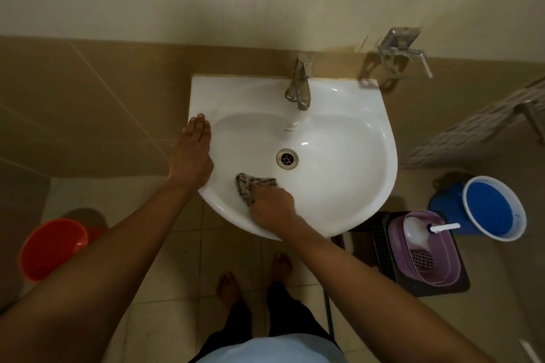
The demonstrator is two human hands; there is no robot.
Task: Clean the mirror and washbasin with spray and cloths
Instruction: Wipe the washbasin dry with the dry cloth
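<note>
White washbasin is seen from above, mounted on a tiled wall. Right hand is closed around a grey patterned cloth, pressed against the inner front-left slope of the bowl, just below-left of the drain. Left hand is laid flat and open on the basin's left rim, fingers pointed toward the wall. Metal tap is set at the back rim. A spray bottle is lying in a purple basket on the floor right of the basin, next to a blue bucket. An orange bucket is placed on the floor at left. Mirror not in view.
</note>
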